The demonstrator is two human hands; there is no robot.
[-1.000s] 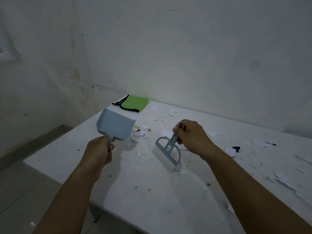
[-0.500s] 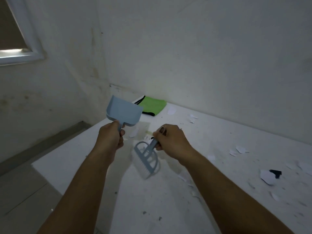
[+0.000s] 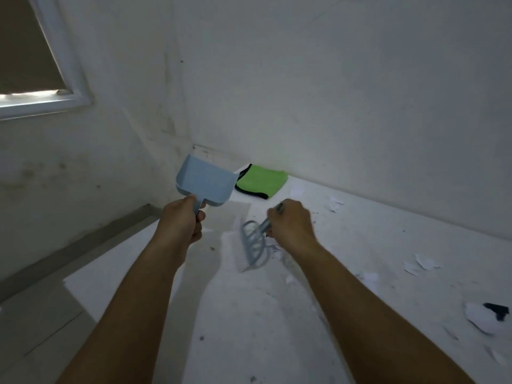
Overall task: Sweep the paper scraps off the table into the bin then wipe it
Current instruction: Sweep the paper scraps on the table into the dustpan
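While the left hand (image 3: 181, 221) is gripping the dustpan (image 3: 206, 184) raised, mouth tilted up, seemingly keeping its load in, the right hand (image 3: 291, 224) is gripping the brush (image 3: 253, 249), bristles down, likely for gathering scraps (image 3: 421, 263) lying right.

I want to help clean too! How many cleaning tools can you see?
3. The blue dustpan is in the left hand, the hand brush is in the right hand, and the green cloth lies by the wall. Others may be out of view.

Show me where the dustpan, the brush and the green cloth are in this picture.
dustpan (image 3: 203, 181): head view, on the flat blue pan above the left hand.
brush (image 3: 253, 245): head view, on the blue back above the bristles.
green cloth (image 3: 261, 180): head view, on the middle of the folded green face.
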